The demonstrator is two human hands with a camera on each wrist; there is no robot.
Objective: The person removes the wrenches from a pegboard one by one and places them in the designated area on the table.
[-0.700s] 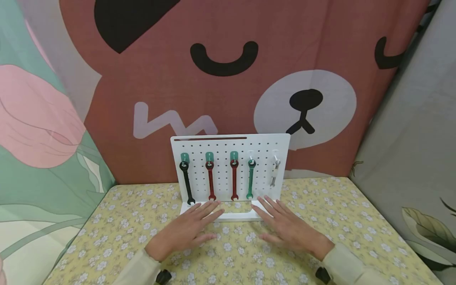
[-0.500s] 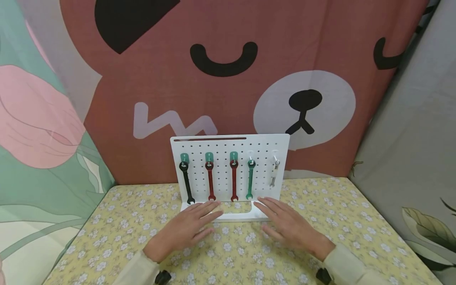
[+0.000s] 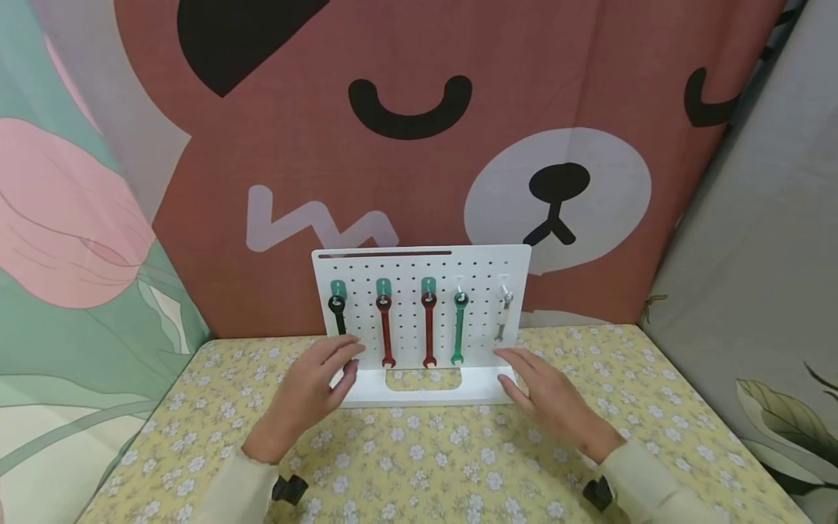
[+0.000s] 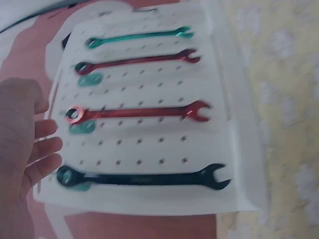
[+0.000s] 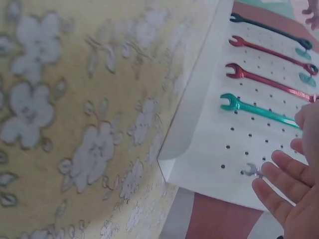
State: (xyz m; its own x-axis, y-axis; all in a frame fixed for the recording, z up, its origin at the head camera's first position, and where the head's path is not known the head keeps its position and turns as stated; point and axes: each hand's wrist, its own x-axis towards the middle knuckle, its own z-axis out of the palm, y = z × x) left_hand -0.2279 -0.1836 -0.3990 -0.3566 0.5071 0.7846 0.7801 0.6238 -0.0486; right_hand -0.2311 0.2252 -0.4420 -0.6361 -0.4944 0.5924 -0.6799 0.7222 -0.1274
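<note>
A white pegboard (image 3: 409, 335) stands upright on its base, with several combination wrenches hung from its hooks. From left to right hang a black wrench (image 3: 337, 309), a red wrench (image 3: 386, 331), another red wrench (image 3: 429, 331), a green wrench (image 3: 460, 329) and a small silver wrench (image 3: 503, 320). My left hand (image 3: 304, 389) is raised in front of the black wrench's lower part, fingers loosely bent, holding nothing. My right hand (image 3: 556, 400) hovers at the board's lower right, near the silver wrench, fingers apart and holding nothing. In the right wrist view its fingers partly cover the silver wrench (image 5: 252, 170).
The table has a yellow floral cloth (image 3: 419, 466). Behind the board hangs a red-brown curtain (image 3: 275, 291) with a bear print, and a grey curtain (image 3: 733, 291) hangs at the right. The board's base (image 3: 419, 397) has a cutout in its middle.
Both hands have lifted off the board's base and spread apart. The left has moved left and up to the black wrench, the right slightly right and up toward the silver wrench.
</note>
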